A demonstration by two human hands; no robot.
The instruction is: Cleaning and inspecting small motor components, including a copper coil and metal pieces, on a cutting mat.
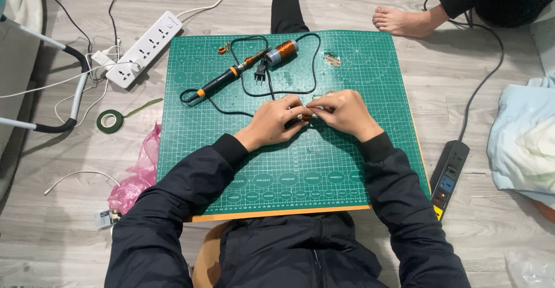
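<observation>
My left hand (273, 121) and my right hand (345, 113) meet over the middle of a green cutting mat (324, 172). Their fingertips pinch a small part (305, 116) between them; it is mostly hidden and I cannot tell its kind. Behind the hands lies a soldering iron (228, 74) with a black and orange handle, its black cord (315, 62) looping across the mat. A spool of copper wire (282, 51) lies near the iron's tip. A small copper coil (221, 49) and a little bundle of wire (332, 60) rest near the mat's far edge.
A white power strip (144, 48) with cables lies left of the mat on the wooden floor. A roll of green tape (110, 120) and a pink plastic bag (136, 178) are on the left. A black power strip (448, 175) is at right. Another person's bare foot (404, 22) is at the back.
</observation>
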